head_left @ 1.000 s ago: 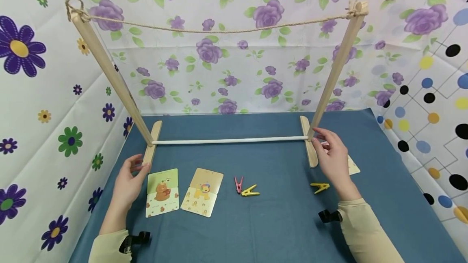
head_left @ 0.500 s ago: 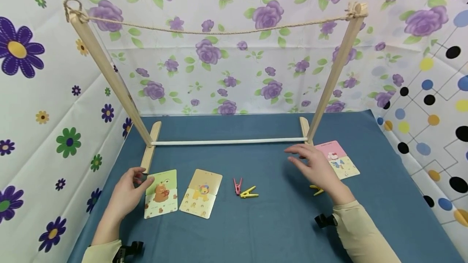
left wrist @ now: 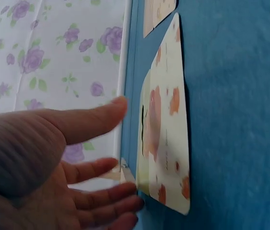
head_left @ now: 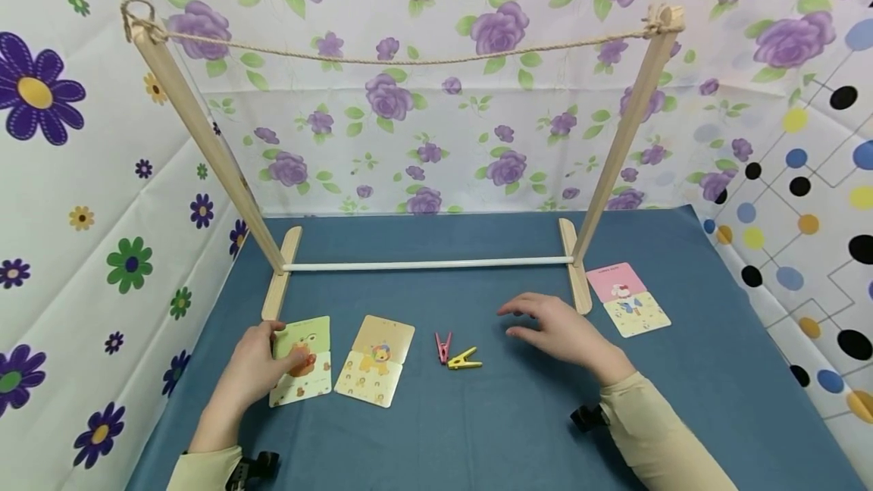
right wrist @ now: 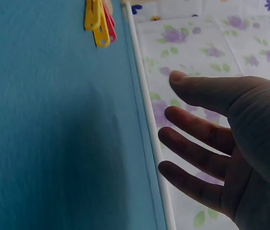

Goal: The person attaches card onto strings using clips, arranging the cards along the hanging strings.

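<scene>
My left hand (head_left: 252, 362) is over the left edge of a green and cream card with a bear (head_left: 315, 385). In the left wrist view, the thumb and fingers of that hand are spread beside the bear card (left wrist: 171, 115), holding nothing. A tan card with a lion (head_left: 375, 362) lies to the right of it. My right hand (head_left: 562, 332) hovers over the cloth with its fingers apart and nothing in them. The nearest things to its left are a pink clothespin (head_left: 443, 347) and a yellow clothespin (head_left: 465, 359), also in the right wrist view.
A wooden frame stands behind, with a left post (head_left: 204, 142), a right post (head_left: 627, 127), a white bottom rod (head_left: 430, 265) and a slack rope (head_left: 409, 61) strung across the top. A pink and cream card (head_left: 629, 300) lies right of the frame's right foot (head_left: 578, 279).
My right hand has left the right post's base and moved left and nearer, now covering the spot of another yellow clothespin. My left hand has come from the left foot onto the bear card.
</scene>
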`<state>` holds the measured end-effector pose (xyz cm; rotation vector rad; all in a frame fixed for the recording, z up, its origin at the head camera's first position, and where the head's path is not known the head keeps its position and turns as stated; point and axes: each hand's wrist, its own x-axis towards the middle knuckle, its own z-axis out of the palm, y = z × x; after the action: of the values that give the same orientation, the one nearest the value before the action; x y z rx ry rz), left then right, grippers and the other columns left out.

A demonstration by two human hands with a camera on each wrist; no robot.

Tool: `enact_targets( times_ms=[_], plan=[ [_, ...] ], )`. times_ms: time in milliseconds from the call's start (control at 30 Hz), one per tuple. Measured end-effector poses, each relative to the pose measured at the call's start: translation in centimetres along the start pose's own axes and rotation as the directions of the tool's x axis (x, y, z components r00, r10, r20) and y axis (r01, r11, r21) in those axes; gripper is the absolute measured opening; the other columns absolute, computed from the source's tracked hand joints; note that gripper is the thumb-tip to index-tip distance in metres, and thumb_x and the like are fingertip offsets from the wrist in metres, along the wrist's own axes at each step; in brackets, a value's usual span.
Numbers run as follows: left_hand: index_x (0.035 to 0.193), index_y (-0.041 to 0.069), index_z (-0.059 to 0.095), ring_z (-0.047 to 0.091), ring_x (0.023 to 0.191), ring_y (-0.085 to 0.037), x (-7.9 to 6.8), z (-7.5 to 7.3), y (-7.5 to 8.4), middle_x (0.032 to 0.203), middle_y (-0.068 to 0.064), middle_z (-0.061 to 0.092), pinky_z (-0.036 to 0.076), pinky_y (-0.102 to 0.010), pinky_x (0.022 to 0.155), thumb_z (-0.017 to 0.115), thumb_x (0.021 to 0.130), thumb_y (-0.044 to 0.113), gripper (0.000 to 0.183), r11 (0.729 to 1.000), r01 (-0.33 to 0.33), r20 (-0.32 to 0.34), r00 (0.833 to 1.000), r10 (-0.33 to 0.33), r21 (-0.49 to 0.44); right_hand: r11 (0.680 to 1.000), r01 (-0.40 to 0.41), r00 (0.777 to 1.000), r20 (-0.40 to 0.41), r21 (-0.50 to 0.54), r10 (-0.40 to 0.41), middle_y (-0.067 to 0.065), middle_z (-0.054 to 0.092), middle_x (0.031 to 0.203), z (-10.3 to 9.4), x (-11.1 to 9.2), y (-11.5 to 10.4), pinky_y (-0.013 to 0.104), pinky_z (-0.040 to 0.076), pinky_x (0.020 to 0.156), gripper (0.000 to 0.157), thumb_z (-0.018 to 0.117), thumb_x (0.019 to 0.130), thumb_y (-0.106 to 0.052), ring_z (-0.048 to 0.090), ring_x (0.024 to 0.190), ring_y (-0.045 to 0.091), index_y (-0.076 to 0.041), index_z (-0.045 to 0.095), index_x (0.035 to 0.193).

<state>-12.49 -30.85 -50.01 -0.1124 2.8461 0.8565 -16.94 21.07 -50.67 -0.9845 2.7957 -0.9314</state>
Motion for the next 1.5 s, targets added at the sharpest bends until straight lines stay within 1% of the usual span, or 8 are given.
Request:
enact_targets(
  times_ms=[67,167,267,433,800,1100,1267,1500],
  plan=[
    [0.146,-0.015,0.045,0.052,0.118,-0.050,0.0,-0.1,0.3,0.134,-0.040,0.049,0.045,-0.067,0.097,0.082,0.095,0.043,0.086,0.999,0.034,0.010,0.999,-0.034,0.029,1.000,0.008,0.999,0.038,-0.027,-0.007,-0.005,0.071,0.130,0.3,0.2,-0.4,0.045,0.056,0.099,0.037,0.081,0.099,-0.025,0.067,0.120,0.017,-0.016,0.074,0.135],
    [0.146,-0.018,0.043,0.052,0.115,-0.051,0.0,-0.1,0.7,0.133,-0.041,0.048,0.046,-0.067,0.094,0.083,0.093,0.049,0.095,0.994,0.071,0.008,0.997,-0.071,0.085,0.999,0.010,0.996,0.088,-0.049,-0.006,-0.003,0.071,0.129,0.7,0.4,-1.0,0.046,0.057,0.098,0.040,0.083,0.097,-0.025,0.068,0.118,0.018,-0.016,0.074,0.135],
    [0.143,-0.021,0.043,0.053,0.110,-0.051,0.1,-0.1,0.9,0.128,-0.042,0.049,0.048,-0.066,0.090,0.086,0.089,0.053,0.101,0.987,0.084,-0.008,0.996,-0.084,0.136,0.997,0.014,0.992,0.128,-0.075,-0.005,-0.002,0.070,0.129,1.1,0.6,-1.6,0.045,0.057,0.097,0.043,0.086,0.095,-0.026,0.068,0.116,0.018,-0.017,0.073,0.135],
    [0.141,-0.023,0.043,0.051,0.110,-0.054,0.4,0.3,0.8,0.125,-0.043,0.048,0.048,-0.068,0.088,0.089,0.084,0.055,0.107,0.979,0.099,-0.026,0.995,-0.096,0.176,0.993,0.027,0.986,0.169,-0.111,-0.008,-0.001,0.069,0.131,1.7,0.9,-2.4,0.046,0.057,0.097,0.047,0.088,0.093,-0.030,0.067,0.118,0.018,-0.019,0.073,0.136],
    [0.140,-0.024,0.042,0.048,0.112,-0.056,1.2,0.2,0.3,0.127,-0.044,0.045,0.047,-0.068,0.086,0.093,0.079,0.054,0.111,0.980,0.112,-0.009,0.994,-0.112,0.165,0.989,0.056,0.978,0.205,-0.135,-0.027,-0.002,0.067,0.132,2.5,1.2,-2.9,0.046,0.056,0.099,0.049,0.090,0.091,-0.032,0.065,0.122,0.019,-0.022,0.073,0.135],
    [0.140,-0.026,0.041,0.047,0.110,-0.055,1.7,0.5,0.4,0.127,-0.045,0.044,0.046,-0.067,0.090,0.097,0.079,0.038,0.104,0.986,0.101,-0.024,0.995,-0.099,0.131,0.989,0.040,0.969,0.246,-0.142,-0.004,-0.001,0.066,0.134,3.1,1.2,-2.9,0.047,0.056,0.100,0.048,0.090,0.091,-0.030,0.064,0.124,0.020,-0.023,0.074,0.135],
    [0.137,-0.027,0.040,0.046,0.109,-0.055,2.1,0.5,0.8,0.124,-0.044,0.042,0.046,-0.067,0.092,0.098,0.077,0.035,0.103,0.983,0.132,-0.019,0.991,-0.131,0.131,0.986,0.030,0.969,0.247,-0.167,0.012,-0.001,0.067,0.133,3.4,1.3,-3.0,0.047,0.056,0.099,0.047,0.090,0.090,-0.029,0.064,0.123,0.021,-0.024,0.074,0.134],
    [0.134,-0.027,0.040,0.043,0.108,-0.055,2.4,0.3,1.3,0.122,-0.044,0.038,0.045,-0.066,0.094,0.101,0.074,0.036,0.106,0.977,0.172,0.000,0.985,-0.173,0.129,0.982,0.018,0.970,0.240,-0.187,0.028,0.001,0.067,0.131,3.6,1.2,-3.4,0.046,0.057,0.096,0.047,0.092,0.088,-0.027,0.063,0.120,0.022,-0.022,0.075,0.132]
  ],
)
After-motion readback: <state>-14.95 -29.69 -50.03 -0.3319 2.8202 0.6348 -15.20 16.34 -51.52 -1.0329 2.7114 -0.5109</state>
